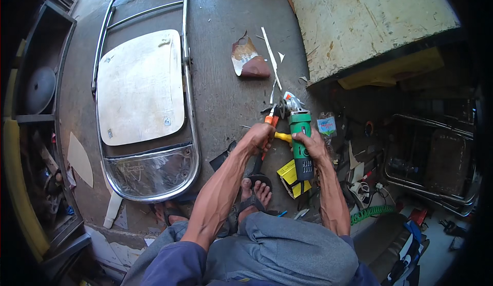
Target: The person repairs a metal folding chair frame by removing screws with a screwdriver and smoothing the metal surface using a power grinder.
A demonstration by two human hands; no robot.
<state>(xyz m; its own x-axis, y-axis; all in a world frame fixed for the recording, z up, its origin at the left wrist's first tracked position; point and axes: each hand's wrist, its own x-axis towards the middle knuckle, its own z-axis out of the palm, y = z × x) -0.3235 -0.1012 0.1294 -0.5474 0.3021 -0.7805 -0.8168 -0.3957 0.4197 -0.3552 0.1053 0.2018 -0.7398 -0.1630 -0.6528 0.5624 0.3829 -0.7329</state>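
Note:
My right hand (pixel 312 143) is closed around the green body of an angle grinder (pixel 300 126), whose disc (pixel 284 108) points toward my left. Close by on the left, my left hand (pixel 262 133) grips an orange-handled tool (pixel 271 120), its blade near the disc; its exact kind cannot be told. A yellow handle (pixel 283 137) lies between the two hands, and a thin metal shaft shows left of my left hand. Further left, a metal-tube folding chair frame (pixel 188 74) lies flat, with a pale board (pixel 140 89) inside it.
Torn reddish board (pixel 250 60) and pale wood strips (pixel 272 56) lie ahead. A worn table (pixel 369 24) stands at the upper right. A yellow box (pixel 292 180) sits near my foot. At lower right are a green coiled hose (pixel 371 212) and more chair frames (pixel 431 162).

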